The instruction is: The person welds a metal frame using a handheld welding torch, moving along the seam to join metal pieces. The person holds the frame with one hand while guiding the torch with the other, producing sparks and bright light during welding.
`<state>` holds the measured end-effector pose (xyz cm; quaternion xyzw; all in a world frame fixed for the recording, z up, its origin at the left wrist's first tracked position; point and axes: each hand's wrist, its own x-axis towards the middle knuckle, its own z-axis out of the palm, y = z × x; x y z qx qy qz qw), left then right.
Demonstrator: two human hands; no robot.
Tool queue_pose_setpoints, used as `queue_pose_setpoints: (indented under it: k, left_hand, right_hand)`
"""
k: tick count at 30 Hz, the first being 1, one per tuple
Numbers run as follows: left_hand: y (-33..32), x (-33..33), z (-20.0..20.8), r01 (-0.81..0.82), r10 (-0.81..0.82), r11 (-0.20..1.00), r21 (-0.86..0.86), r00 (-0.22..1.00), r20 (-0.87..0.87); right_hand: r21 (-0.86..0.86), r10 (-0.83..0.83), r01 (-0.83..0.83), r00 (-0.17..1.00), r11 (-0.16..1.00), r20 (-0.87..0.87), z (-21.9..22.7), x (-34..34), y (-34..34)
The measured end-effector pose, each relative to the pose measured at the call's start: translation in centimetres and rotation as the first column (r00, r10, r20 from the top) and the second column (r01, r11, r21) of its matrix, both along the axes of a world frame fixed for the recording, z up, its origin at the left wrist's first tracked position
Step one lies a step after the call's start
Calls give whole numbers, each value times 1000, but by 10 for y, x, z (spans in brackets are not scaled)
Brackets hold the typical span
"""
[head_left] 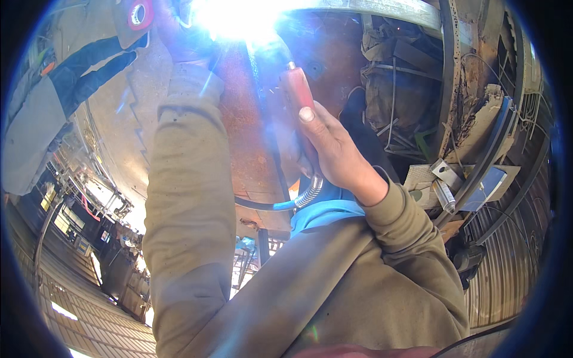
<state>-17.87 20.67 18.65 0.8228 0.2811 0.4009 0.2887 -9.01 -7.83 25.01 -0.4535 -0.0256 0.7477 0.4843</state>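
Note:
My right hand is wrapped round the red handle of a welding torch, thumb on top. The torch's neck points up and away into a very bright blue-white arc at the top. From the lower end of the handle, a metal spring sleeve leads into the torch's blue and black cable, which bends to the left. My left hand reaches forward beside the arc, its fingers washed out by glare. Whether it holds anything is hidden. A rusty brown metal surface lies below the arc.
A pale metal beam runs right from the arc to a rusty upright. At right, a cardboard box has a tube by it. A pinkish-red ring is at upper left, near what looks like dark clothing.

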Motion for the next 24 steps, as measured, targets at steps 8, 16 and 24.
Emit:
queue_pose_setpoints:
  k: [8, 16, 24]
  left_hand:
    - [-4, -6, 13, 162, -4, 734, -659, 972, 235]
    - [2, -17, -20, -49, 89, 907, -418, 993, 77]
    - [-2, -10, -10, -73, 107, 917, -392, 992, 64]
  right_hand:
    - [23, 13, -15, 999, 1000, 52, 1, 2, 4]
    - [12, 4, -5, 997, 1000, 83, -4, -3, 5]
    - [-2, 0, 0, 997, 1000, 71, 1, 1, 9]
